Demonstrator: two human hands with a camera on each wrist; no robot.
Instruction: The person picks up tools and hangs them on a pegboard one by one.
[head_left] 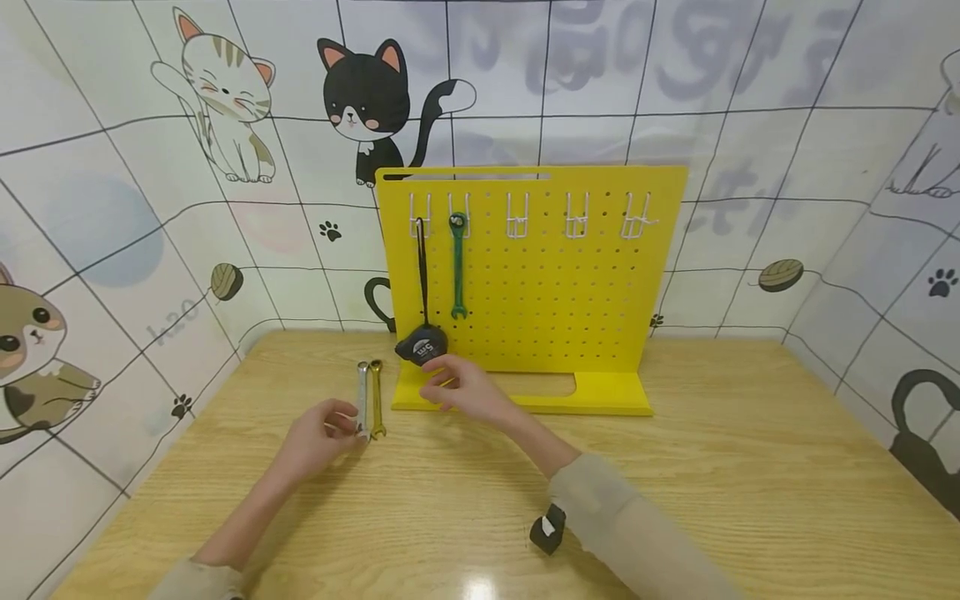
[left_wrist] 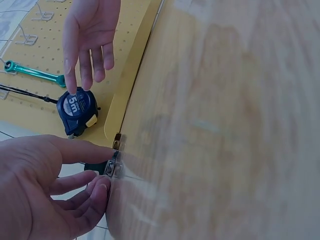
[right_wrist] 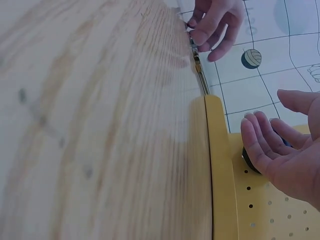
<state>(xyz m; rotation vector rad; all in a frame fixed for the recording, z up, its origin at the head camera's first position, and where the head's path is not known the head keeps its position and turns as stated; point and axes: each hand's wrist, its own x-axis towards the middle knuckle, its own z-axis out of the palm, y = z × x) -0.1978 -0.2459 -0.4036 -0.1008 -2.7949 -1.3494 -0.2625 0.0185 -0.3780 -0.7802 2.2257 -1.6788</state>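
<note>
Silver wrench (head_left: 363, 398): on tabletop (head_left: 465, 492), just beside gold wrench (head_left: 377, 398).
L grip (head_left: 321, 437): at silver wrench's end, can't tell if pinching.
R grip (head_left: 468, 390): loose, holds nothing, nr tape measure (head_left: 423, 343).
Yellow board (head_left: 540, 308): tape measure + green wrench (head_left: 459, 275) hang, 3 hooks (head_left: 517, 222) bare.
Not hung: 2 wrenches, so prob abt ½ done.

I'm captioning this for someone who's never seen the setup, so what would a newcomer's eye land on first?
Probably the bright yellow pegboard, standing at the back of the table. Next, the dark tape measure and green wrench hanging on its left side, with the right hand close by the tape measure; then the black-and-white cartoon cat on the wall, above the pegboard's left corner.
</note>
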